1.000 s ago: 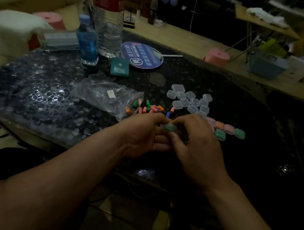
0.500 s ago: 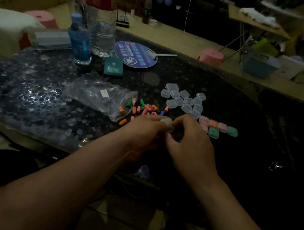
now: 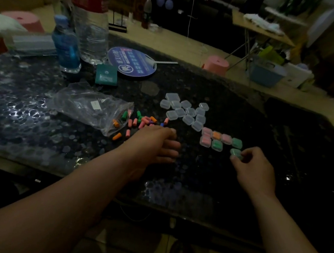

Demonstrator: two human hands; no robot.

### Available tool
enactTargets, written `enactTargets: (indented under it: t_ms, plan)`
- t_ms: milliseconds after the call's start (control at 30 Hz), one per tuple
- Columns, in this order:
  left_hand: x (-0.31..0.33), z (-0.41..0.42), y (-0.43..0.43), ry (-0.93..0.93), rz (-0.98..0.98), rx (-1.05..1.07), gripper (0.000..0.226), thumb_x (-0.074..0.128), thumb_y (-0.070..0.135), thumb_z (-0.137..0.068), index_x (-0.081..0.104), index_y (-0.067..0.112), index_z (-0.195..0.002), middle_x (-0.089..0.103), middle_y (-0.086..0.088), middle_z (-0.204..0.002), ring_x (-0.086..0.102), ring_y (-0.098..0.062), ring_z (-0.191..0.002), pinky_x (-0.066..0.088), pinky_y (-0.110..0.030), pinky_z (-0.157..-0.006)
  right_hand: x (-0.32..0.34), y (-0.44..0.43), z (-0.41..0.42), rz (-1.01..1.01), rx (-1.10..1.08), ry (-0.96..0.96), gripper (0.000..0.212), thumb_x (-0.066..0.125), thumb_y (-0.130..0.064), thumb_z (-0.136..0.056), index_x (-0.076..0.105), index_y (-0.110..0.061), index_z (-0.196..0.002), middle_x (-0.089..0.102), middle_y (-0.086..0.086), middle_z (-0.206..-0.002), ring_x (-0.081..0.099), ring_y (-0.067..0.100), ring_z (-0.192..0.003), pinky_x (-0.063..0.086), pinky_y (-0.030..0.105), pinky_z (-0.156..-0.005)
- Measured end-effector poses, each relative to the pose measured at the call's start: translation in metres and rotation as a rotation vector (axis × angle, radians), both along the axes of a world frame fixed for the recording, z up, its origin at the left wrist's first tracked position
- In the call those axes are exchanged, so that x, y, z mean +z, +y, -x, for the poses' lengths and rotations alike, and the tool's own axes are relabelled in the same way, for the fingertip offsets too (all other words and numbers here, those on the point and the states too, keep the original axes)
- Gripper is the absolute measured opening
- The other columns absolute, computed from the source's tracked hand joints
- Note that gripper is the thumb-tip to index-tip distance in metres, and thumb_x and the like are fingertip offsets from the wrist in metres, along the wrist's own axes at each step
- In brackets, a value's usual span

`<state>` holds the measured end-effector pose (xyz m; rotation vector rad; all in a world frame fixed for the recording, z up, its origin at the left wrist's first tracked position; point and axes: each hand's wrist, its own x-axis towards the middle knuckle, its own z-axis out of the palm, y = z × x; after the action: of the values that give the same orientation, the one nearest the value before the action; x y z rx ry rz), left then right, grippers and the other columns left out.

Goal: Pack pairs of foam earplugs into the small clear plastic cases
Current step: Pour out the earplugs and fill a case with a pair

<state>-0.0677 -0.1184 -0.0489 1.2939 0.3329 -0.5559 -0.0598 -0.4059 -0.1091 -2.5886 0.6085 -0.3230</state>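
Head — right hand (image 3: 254, 167) pinches green case (image 3: 235, 152).

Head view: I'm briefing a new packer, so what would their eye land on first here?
The bright loose earplugs spilled at the mouth of the bag stand out mid-table. Right of them sit empty cases and, nearer, filled cases. The right hand pinches a green case beside those; the left hand is beside the earplugs.
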Motion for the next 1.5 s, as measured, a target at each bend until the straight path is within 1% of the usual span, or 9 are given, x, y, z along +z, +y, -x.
enactTargets:
  t_ms: [200,367,567,733,900,1000,1233,1367,1500]
  plan:
    - [0.003,0.0,0.002,-0.007,-0.018,-0.014,0.022,0.053,0.025,-0.105,0.068,0.009,-0.112,0.072,-0.012,-0.096,0.066,-0.025,-0.088,0.061,-0.035,-0.079,-0.012,-0.001,-0.004,0.126,0.071,0.074,0.022,0.072,-0.047,-0.089,0.055,-0.036,-0.099,0.069,-0.006,-0.103,0.068,0.026,-0.097,0.057,0.048,-0.088]
    - [0.006,-0.001,0.004,0.046,0.08,-0.043,0.009,0.049,0.023,-0.106,0.056,0.018,-0.103,0.047,-0.01,-0.107,0.041,-0.028,-0.097,0.041,-0.031,-0.073,-0.017,0.002,-0.012,0.134,0.074,0.035,0.023,0.075,-0.041,-0.09,0.055,-0.032,-0.098,0.068,-0.001,-0.103,0.067,0.029,-0.097,0.057,0.049,-0.086]
    - [0.005,-0.002,0.011,-0.009,-0.018,0.024,0.016,0.054,0.025,-0.105,0.066,0.014,-0.105,0.068,-0.012,-0.096,0.063,-0.025,-0.087,0.057,-0.032,-0.075,-0.021,0.01,-0.019,0.108,0.032,-0.01,0.024,0.078,-0.039,-0.093,0.06,-0.027,-0.104,0.068,0.003,-0.105,0.068,0.03,-0.096,0.059,0.048,-0.081]
    - [0.01,-0.002,0.022,-0.033,-0.012,0.058,0.015,0.053,0.022,-0.103,0.065,0.013,-0.107,0.066,-0.01,-0.091,0.063,-0.02,-0.08,0.055,-0.029,-0.07,-0.018,0.015,-0.019,0.089,0.036,-0.012,0.027,0.077,-0.035,-0.094,0.064,-0.022,-0.113,0.068,0.007,-0.111,0.067,0.033,-0.101,0.057,0.044,-0.082]
    - [0.013,-0.006,0.045,-0.065,-0.039,0.163,0.027,0.051,0.02,-0.102,0.069,0.007,-0.118,0.076,-0.008,-0.099,0.07,-0.019,-0.083,0.056,-0.034,-0.081,-0.003,0.029,-0.014,0.108,0.052,-0.054,0.034,0.069,-0.033,-0.094,0.063,-0.017,-0.124,0.064,0.011,-0.123,0.065,0.035,-0.108,0.058,0.048,-0.088]
    - [0.013,-0.009,0.063,-0.089,-0.028,0.333,0.024,0.05,0.02,-0.103,0.068,0.008,-0.114,0.079,-0.005,-0.086,0.074,-0.014,-0.071,0.059,-0.034,-0.079,0.008,0.056,-0.017,0.099,0.133,-0.116,0.03,0.069,-0.031,-0.094,0.066,-0.019,-0.121,0.063,0.008,-0.121,0.064,0.031,-0.107,0.056,0.045,-0.089]
    - [0.014,-0.006,0.079,-0.083,-0.005,0.442,0.055,0.033,0.049,-0.11,0.073,0.012,-0.097,0.079,-0.007,-0.09,0.073,-0.022,-0.085,0.058,-0.034,-0.07,0.014,0.133,-0.033,-0.061,0.386,-0.171,0.023,0.07,-0.022,-0.096,0.068,-0.016,-0.118,0.065,0.008,-0.119,0.064,0.027,-0.109,0.051,0.038,-0.095]
    - [0.017,-0.004,0.081,-0.087,0.0,0.435,0.033,0.044,0.032,-0.107,0.071,0.012,-0.11,0.075,-0.007,-0.091,0.069,-0.021,-0.084,0.056,-0.034,-0.078,0.002,0.162,-0.042,-0.146,0.421,-0.066,0.018,0.065,-0.02,-0.099,0.066,-0.022,-0.117,0.068,0.002,-0.117,0.063,0.022,-0.108,0.044,0.031,-0.085]
    - [0.012,-0.004,0.081,-0.071,0.012,0.422,0.024,0.049,0.02,-0.103,0.069,0.009,-0.111,0.074,-0.006,-0.08,0.067,-0.019,-0.073,0.058,-0.037,-0.081,-0.008,0.163,-0.057,-0.163,0.32,-0.028,0.029,0.06,-0.018,-0.1,0.063,-0.023,-0.129,0.068,0.007,-0.128,0.063,0.028,-0.118,0.049,0.037,-0.093]
